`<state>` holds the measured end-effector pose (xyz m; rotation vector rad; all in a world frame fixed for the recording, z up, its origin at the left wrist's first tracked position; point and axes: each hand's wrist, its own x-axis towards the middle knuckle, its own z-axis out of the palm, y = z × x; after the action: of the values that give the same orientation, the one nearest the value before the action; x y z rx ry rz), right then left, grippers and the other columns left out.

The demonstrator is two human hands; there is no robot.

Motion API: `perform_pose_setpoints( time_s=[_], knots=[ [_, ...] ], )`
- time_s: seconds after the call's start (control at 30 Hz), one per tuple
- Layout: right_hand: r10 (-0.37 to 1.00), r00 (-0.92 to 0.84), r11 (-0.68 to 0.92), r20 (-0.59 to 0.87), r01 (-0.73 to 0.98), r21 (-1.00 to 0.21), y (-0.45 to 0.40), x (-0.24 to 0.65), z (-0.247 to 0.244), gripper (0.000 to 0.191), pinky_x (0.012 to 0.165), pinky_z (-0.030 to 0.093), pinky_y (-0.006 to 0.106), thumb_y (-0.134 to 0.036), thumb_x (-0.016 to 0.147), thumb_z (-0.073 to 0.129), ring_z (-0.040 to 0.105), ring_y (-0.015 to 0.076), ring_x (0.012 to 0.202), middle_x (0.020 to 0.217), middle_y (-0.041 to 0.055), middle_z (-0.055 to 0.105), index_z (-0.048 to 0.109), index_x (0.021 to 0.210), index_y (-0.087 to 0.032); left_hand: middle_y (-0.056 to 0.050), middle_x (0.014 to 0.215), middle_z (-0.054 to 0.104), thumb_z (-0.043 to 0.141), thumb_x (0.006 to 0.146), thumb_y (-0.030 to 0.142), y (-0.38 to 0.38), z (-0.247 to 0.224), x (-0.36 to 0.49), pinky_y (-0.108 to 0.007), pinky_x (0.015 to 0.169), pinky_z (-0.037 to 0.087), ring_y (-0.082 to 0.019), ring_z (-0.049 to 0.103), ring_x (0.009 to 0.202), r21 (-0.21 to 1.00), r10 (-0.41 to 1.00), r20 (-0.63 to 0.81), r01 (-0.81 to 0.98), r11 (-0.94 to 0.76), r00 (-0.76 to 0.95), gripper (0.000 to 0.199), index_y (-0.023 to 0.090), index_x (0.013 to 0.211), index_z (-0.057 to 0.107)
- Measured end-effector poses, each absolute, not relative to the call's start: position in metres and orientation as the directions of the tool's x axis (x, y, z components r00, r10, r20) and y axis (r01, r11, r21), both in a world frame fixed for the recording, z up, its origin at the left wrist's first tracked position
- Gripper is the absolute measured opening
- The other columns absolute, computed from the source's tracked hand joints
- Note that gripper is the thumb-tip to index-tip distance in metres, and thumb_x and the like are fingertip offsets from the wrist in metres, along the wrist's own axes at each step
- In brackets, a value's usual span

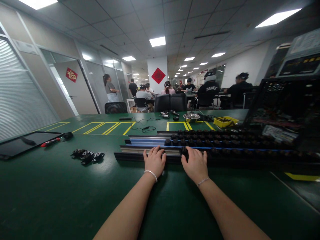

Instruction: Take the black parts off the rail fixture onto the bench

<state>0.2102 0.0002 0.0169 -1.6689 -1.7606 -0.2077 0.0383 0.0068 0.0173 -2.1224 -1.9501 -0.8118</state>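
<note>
A long black rail with a metal channel lies crosswise in front of me. My left hand rests over its near edge, fingers stretched out across the channel. A small dark spot shows beside its index fingertip; what it is I cannot make out. On the same rail, further right, my right hand has thumb and fingers closed around a small black roller-like part. Behind it run more parallel rails, one with a blue strip; rows of similar black parts sit along them to the right.
Several black pieces lie loose on the green table. Left of them are a red-handled screwdriver and a dark flat panel. A metal bowl, a yellow tray and an open computer case stand further back.
</note>
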Motion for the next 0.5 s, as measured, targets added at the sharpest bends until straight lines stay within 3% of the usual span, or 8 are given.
perform_pose_setpoints(
  time_s=[0.5],
  knots=[
    [0.805,-0.021,0.25,0.593,0.919,-0.306,0.0012,0.208,0.0136,0.04,0.107,0.014,0.052,-0.029,0.083,0.042,0.048,0.0223,0.111,0.111,0.0106,0.062,0.052,0.118,-0.014,0.001,0.132,0.052,0.034,0.089,0.041,0.0076,0.0158,0.0375,-0.054,0.108,0.013,-0.021,0.042,0.122,0.237,0.869,0.494,0.959,-0.158,0.021,0.034,0.032,0.109,0.061]
  ],
)
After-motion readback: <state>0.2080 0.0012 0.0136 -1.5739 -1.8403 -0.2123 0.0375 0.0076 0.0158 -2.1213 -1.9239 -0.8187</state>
